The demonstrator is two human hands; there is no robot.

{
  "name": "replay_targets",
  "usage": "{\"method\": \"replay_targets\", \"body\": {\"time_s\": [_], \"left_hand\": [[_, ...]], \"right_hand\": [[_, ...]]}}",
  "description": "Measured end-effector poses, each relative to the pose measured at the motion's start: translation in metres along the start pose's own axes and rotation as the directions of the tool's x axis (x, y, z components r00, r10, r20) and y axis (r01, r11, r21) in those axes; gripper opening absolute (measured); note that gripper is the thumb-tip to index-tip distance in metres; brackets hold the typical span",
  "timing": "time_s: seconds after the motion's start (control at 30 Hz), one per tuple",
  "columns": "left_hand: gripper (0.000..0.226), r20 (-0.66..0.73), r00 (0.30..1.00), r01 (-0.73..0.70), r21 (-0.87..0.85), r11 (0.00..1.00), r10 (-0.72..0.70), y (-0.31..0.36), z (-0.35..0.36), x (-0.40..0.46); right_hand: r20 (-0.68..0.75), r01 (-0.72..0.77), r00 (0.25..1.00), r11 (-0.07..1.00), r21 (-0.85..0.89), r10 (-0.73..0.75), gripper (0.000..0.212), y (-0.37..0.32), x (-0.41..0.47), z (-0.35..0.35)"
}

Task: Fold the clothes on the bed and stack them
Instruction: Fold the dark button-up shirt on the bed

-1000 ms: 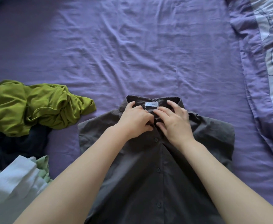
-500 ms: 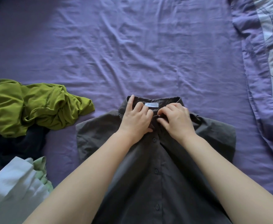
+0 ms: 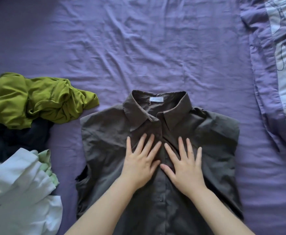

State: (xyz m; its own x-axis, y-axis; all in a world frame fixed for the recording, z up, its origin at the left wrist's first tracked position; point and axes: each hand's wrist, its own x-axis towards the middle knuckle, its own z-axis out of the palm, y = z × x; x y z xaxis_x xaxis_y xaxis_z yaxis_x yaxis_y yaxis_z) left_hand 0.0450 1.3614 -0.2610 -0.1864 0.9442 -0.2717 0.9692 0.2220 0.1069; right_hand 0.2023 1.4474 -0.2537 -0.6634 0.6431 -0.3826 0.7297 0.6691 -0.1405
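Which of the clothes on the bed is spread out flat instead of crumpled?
The dark grey collared button shirt under both hands; the olive-green top, dark garment and white garment lie bunched at left.

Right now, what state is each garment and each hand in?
Grey collared shirt: flat, front up, buttoned.
Left hand: fingers spread, pressing the shirt.
Right hand: fingers spread, pressing the shirt.
Green garment: crumpled, unfolded.
Dark garment: heaped under the green one.
White garment: crumpled.
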Motion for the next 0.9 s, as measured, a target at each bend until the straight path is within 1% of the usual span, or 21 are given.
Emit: {"method": "replay_targets", "body": {"time_s": [0.07,0.13,0.17,0.23,0.33,0.4,0.43,0.5,0.57,0.6,0.67,0.7,0.77,0.83,0.9], "left_hand": [[0.074,0.047,0.998,0.046,0.02,0.999,-0.046,-0.015,0.005,0.003],[0.085,0.095,0.994,0.044,0.083,0.996,-0.052,-0.031,0.005,0.005],[0.087,0.121,0.991,0.047,0.105,0.993,-0.06,-0.035,0.004,0.006],[0.09,0.139,0.985,0.088,0.119,0.989,-0.104,-0.034,-0.002,0.001],[0.079,0.084,0.969,0.224,0.101,0.969,-0.233,-0.021,-0.008,-0.029],[0.072,0.058,0.945,0.319,0.069,0.945,-0.323,-0.018,-0.004,-0.06],[0.072,0.074,0.933,0.349,0.054,0.936,-0.352,-0.02,0.0,-0.075],[0.074,0.069,0.924,0.375,0.026,0.927,-0.376,-0.027,0.006,-0.088],[0.073,-0.007,0.935,0.354,-0.002,0.935,-0.354,-0.032,0.003,-0.073],[0.073,-0.048,0.938,0.344,-0.014,0.939,-0.344,-0.033,-0.001,-0.057],[0.074,-0.076,0.922,0.375,-0.073,0.924,-0.38,-0.033,-0.01,-0.018],[0.078,-0.063,0.906,0.411,-0.114,0.905,-0.419,-0.034,-0.013,0.001],[0.089,0.021,0.862,0.501,-0.191,0.844,-0.507,-0.039,-0.015,0.029],[0.099,0.106,0.822,0.57,-0.192,0.799,-0.56,-0.05,-0.013,0.043],[0.106,0.142,0.811,0.584,-0.147,0.798,-0.567,-0.063,-0.009,0.047]], "right_hand": [[0.03,0.002,1.0,0.999,-0.052,-0.001,0.073,-0.002,0.011,0.006],[0.05,0.02,0.999,0.993,-0.113,-0.014,0.079,-0.002,0.016,0.008],[0.043,0.026,0.999,0.992,-0.126,-0.02,0.08,-0.001,0.017,0.008],[0.018,0.006,1.0,0.996,-0.092,-0.005,0.079,0.005,0.008,0.002],[-0.021,-0.064,0.998,0.998,-0.014,0.064,0.072,0.021,-0.023,-0.004],[-0.027,-0.074,0.997,0.997,-0.017,0.073,0.074,0.033,-0.039,-0.006],[-0.046,-0.061,0.997,0.998,-0.024,0.06,0.075,0.038,-0.039,-0.009],[-0.12,-0.047,0.992,0.998,-0.031,0.043,0.073,0.047,-0.02,-0.019],[-0.2,-0.07,0.978,0.997,-0.03,0.063,0.071,0.054,0.01,-0.03],[-0.207,-0.088,0.975,0.996,-0.033,0.079,0.071,0.057,0.025,-0.035],[-0.156,-0.108,0.983,0.991,-0.073,0.096,0.073,0.057,0.05,-0.037],[-0.118,-0.105,0.989,0.989,-0.104,0.093,0.074,0.057,0.058,-0.035],[-0.054,-0.108,0.993,0.984,-0.139,0.101,0.076,0.056,0.069,-0.029],[-0.024,-0.142,0.99,0.981,-0.134,0.141,0.079,0.058,0.077,-0.023],[0.0,-0.163,0.986,0.981,-0.106,0.164,0.082,0.059,0.086,-0.02]]}}
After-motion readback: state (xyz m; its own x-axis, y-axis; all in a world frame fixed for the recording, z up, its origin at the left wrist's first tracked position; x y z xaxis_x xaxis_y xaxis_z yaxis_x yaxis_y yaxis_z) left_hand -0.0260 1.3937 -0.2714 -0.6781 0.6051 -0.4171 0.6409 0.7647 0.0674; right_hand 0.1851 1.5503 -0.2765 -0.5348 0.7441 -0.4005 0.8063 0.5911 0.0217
